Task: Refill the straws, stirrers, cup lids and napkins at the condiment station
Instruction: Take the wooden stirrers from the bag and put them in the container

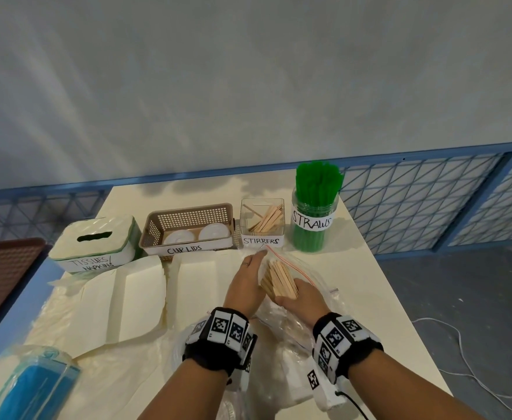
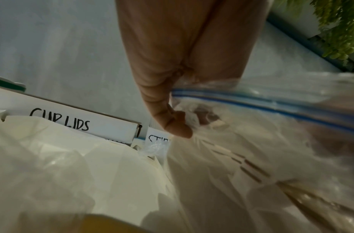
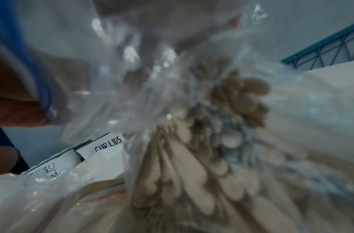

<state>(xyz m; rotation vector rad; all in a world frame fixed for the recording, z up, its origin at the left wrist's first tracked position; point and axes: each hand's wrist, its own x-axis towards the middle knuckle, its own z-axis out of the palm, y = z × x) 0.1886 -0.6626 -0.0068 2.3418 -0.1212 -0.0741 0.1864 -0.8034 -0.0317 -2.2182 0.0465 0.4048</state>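
Both forearms reach forward side by side over the white table (image 1: 354, 286), wrists banded with black-and-white marker cuffs. The left hand (image 1: 244, 286) lies palm-down and angled right, its thumb and fingers (image 2: 178, 129) pinching the mouth of a clear zip bag (image 1: 309, 277) just below the zip strip. The right hand (image 1: 301, 298) curls around the lower end of a bundle of wooden stirrers (image 1: 280, 281) through the plastic, holding the bundle tilted toward the back of the table. The two hands sit close together, the bundle between them. Just beyond stands the clear box labelled STIRRERS (image 1: 262, 222), partly filled with sticks, between the brown basket of cup lids (image 1: 188, 227) and the jar of green straws (image 1: 315, 207). The napkin box (image 1: 94, 244) sits at the far left.
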